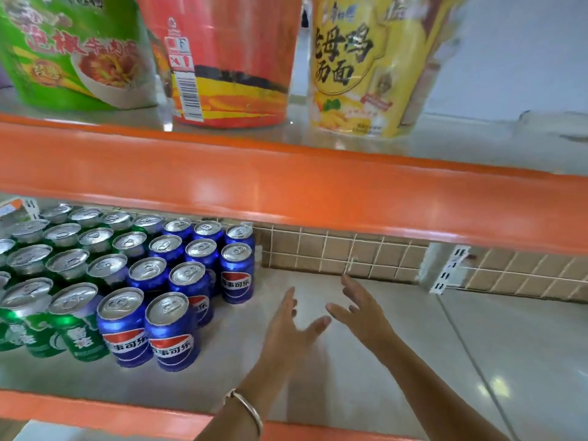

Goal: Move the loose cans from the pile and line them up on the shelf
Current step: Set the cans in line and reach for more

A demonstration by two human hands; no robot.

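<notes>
The grey lower shelf [413, 361] has an orange front lip and a tan tiled wall [334, 253] at the far side. On the upper shelf [286, 186] stand green [73, 52], red [229, 58] and yellow [359, 68] noodle tubs. At the lower shelf's left, green cans [79, 326] and blue Pepsi cans [171, 332] stand upright in rows. To their right, the left hand [286, 329] and the right hand [362, 310] hover, each grip spread wide and empty. A bangle [246, 407] circles the left wrist.

Single head-worn view, close in.
Faces forward and down onto the lower shelf [509, 345]; upper shelf [286, 186] fills the frame's top.
</notes>
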